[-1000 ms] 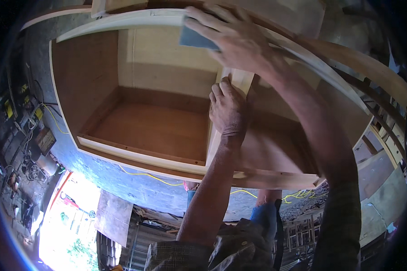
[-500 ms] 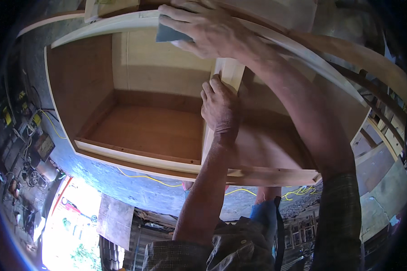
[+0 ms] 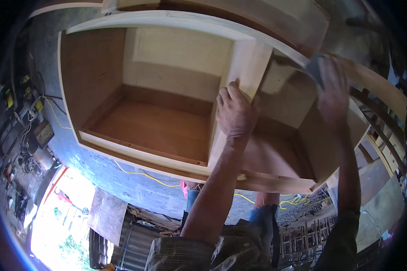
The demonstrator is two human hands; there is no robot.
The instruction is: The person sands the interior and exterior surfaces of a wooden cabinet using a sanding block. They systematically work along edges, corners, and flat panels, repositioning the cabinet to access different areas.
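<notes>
A wooden cabinet carcass (image 3: 176, 169) fills the middle of the view, its two compartments facing me. Around the upright divider (image 3: 248, 63) between them, my left hand (image 3: 236, 110) is closed, fingers curled over its edge. My right hand (image 3: 333, 92), smeared by motion, is at the right part of the pale far rail (image 3: 190, 20). Under its fingers is a dark grey sanding sheet or pad (image 3: 315, 71), pressed against that rail; its exact kind is blurred.
Curved wooden pieces (image 3: 375, 74) stand beyond the cabinet at the right. A yellow cord (image 3: 144, 175) runs over the bluish floor (image 3: 104, 167) near my legs. Tools and cables (image 3: 31, 162) clutter the left side. A bright doorway (image 3: 63, 217) opens at lower left.
My right hand has swept with the grey pad from the left-middle of the far rail to its right part. My left hand stays on the divider; the view has shifted slightly.
</notes>
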